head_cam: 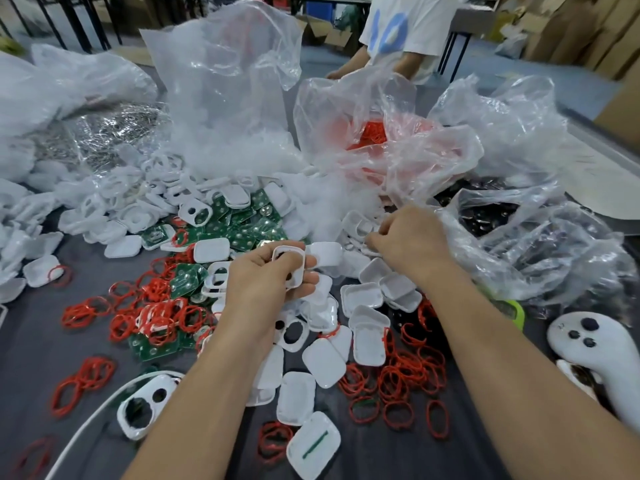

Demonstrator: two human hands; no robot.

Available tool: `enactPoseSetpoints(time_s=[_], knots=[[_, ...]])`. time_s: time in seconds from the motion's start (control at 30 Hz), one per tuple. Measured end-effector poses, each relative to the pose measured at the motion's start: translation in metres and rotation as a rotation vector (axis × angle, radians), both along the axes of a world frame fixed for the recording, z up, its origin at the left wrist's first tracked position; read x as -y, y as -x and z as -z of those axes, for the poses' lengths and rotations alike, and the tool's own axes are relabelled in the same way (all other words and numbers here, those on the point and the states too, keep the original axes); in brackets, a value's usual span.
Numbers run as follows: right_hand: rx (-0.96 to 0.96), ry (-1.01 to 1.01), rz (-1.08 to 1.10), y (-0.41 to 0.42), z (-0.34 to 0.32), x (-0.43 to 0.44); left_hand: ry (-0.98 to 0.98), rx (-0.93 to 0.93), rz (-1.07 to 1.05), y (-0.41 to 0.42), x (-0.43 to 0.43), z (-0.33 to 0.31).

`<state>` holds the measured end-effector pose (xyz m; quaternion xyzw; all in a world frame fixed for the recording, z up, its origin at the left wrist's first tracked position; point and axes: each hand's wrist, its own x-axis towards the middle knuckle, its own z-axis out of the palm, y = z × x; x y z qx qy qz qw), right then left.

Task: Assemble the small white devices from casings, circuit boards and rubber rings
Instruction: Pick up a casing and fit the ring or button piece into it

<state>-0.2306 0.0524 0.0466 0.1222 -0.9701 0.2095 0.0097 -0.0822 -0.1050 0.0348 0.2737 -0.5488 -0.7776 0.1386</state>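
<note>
Now L fingers point(307, 279) pinch casing point(290, 251); R fingers point(376, 241) curled, grasp hidden.

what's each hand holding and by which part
The left hand holds a white casing by its edges, between thumb and fingers. The right hand curls into the pile of casings; any grip cannot be told.

A head-worn wide-angle camera looks down, close over the table point(34, 358).
</note>
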Motion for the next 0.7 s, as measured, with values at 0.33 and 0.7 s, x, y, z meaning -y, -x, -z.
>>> enactPoseSetpoints(time_s=[0.33, 0.7], knots=[[0.071, 0.199, -0.087, -0.011, -0.001, 0.005, 0.037, 0.027, 0.016, 0.001, -0.003, 0.000], [0.334, 1.148, 0.008, -0.091, -0.013, -0.006, -0.447, -0.060, 0.184, 0.003, -0.013, -0.007]])
